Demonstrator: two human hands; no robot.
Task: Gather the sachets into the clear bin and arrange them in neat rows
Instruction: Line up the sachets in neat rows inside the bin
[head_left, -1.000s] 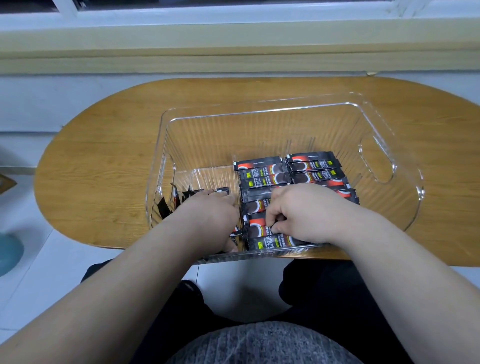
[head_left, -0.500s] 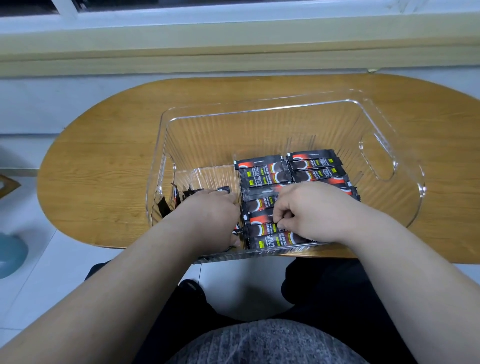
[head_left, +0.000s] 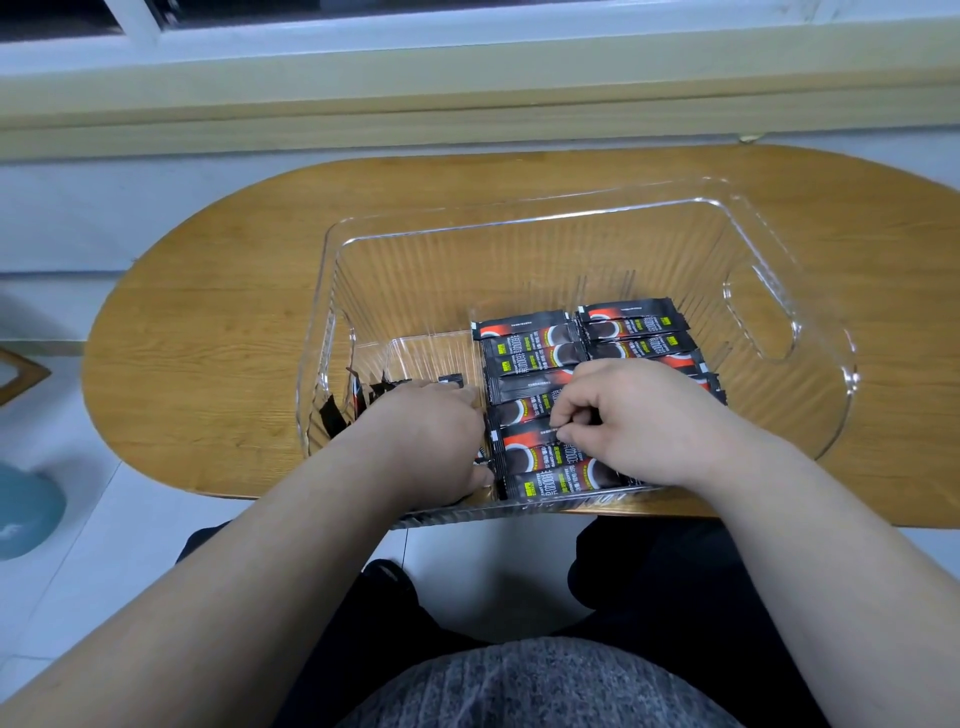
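A clear bin (head_left: 519, 224) sits on a table (head_left: 208, 312). Inside, sachets (head_left: 530, 348) lie in two flat columns toward its 5 o'clock corner. The right hand (head_left: 639, 415) pinches one sachet's edge with curled fingers, likely squaring it into line. The left hand (head_left: 431, 431), at 7 o'clock, covers loose ones. Its fingers are hidden, so I cannot tell their grip.

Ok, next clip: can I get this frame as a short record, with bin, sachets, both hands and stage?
table: wooden, rounded ends
bin: clear, at the table's near edge
sachets: black, two flat rows in the bin's right half
left hand: in the bin's left part, grip hidden
right hand: pinches a sachet in the left row
stage: arranging under way
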